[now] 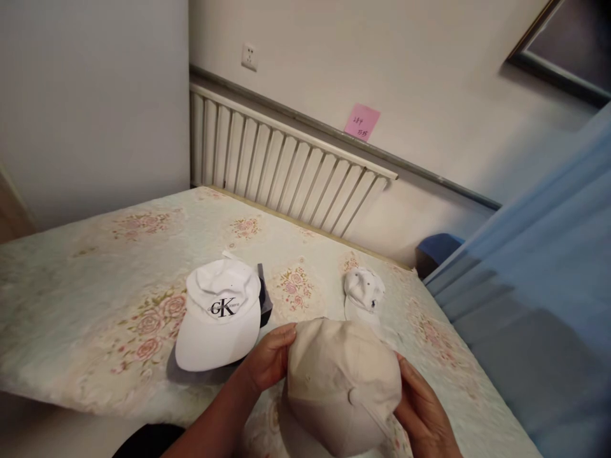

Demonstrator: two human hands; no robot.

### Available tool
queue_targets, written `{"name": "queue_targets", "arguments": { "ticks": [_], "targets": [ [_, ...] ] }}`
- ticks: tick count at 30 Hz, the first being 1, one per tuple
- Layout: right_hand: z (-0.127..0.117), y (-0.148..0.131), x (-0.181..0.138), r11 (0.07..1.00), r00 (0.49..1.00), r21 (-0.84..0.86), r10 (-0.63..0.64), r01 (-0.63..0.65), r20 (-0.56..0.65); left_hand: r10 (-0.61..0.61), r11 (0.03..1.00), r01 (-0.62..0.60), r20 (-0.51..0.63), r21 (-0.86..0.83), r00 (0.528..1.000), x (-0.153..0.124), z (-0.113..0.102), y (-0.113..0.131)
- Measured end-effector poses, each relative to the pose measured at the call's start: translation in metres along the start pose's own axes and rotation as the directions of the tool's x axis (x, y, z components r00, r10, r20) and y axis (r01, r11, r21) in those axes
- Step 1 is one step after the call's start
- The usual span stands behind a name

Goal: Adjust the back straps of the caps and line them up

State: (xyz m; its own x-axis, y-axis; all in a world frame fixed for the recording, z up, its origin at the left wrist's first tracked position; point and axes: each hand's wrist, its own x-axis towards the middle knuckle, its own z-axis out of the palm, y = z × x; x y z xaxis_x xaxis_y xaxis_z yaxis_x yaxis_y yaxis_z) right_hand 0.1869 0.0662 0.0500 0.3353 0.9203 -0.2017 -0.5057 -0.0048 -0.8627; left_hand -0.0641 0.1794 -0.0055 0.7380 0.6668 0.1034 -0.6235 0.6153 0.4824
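Observation:
A beige baseball cap (pixel 344 381) is held up over the near part of the floral-covered table, its crown and top button facing me. My left hand (pixel 272 356) grips its left edge with the thumb on the outside. On the opposite side my right hand (pixel 422 407) holds the right edge, fingers partly hidden behind the fabric. To the left lies a white cap (pixel 222 312) with black "CK" lettering, its brim pointing toward me. Beyond the beige cap sits a smaller-looking white cap (pixel 365 291) with a little dark logo.
A dark box-like object (pixel 265 302) shows behind the lettered cap. The flower-patterned cover (pixel 157 254) spreads over the table. Behind it stand a white radiator (pixel 281 165) and a wall with a pink note (pixel 363 122). A blue curtain (pixel 539 286) hangs along the right side.

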Motion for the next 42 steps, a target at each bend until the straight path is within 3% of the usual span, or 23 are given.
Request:
{"name": "queue_targets", "arguments": {
  "ticks": [5, 18, 21, 25, 30, 34, 38, 42],
  "targets": [
    [0.018, -0.011, 0.002, 0.998, 0.997, 0.028, 0.052, -0.054, 0.064, 0.003, 1.0, -0.003, 0.007, 0.008, 1.0, 0.0, 0.001, 0.002],
    [0.035, -0.021, 0.03, 0.993, 0.982, -0.09, 0.088, -0.074, 0.168, 0.019, 1.0, -0.019, 0.039, 0.009, 0.999, 0.002, -0.003, -0.003],
    [0.033, -0.012, 0.04, 0.995, 0.986, -0.051, 0.095, -0.089, 0.137, 0.044, 0.999, -0.045, -0.013, -0.018, 0.999, 0.005, -0.004, -0.003],
    [0.024, 0.007, 0.054, 0.979, 0.975, 0.008, 0.203, -0.205, 0.095, 0.05, 0.997, -0.059, -0.166, -0.055, 0.985, 0.014, -0.011, -0.006],
    [0.003, 0.043, 0.059, 0.982, 0.983, 0.041, 0.183, -0.183, -0.004, -0.066, 0.995, 0.04, -0.321, -0.086, 0.945, 0.022, -0.03, -0.018],
    [-0.015, 0.07, 0.05, 0.977, 0.977, 0.069, 0.207, -0.203, -0.051, -0.21, 0.978, 0.18, -0.432, -0.109, 0.877, 0.021, -0.04, -0.029],
    [-0.024, 0.086, 0.031, 0.972, 0.971, 0.12, 0.214, -0.201, -0.106, -0.24, 0.971, 0.214, -0.454, -0.107, 0.858, 0.019, -0.037, -0.034],
    [-0.026, 0.095, 0.003, 0.965, 0.966, 0.118, 0.244, -0.233, -0.088, -0.247, 0.969, 0.213, -0.476, -0.124, 0.844, 0.018, -0.029, -0.035]
  ]
}}
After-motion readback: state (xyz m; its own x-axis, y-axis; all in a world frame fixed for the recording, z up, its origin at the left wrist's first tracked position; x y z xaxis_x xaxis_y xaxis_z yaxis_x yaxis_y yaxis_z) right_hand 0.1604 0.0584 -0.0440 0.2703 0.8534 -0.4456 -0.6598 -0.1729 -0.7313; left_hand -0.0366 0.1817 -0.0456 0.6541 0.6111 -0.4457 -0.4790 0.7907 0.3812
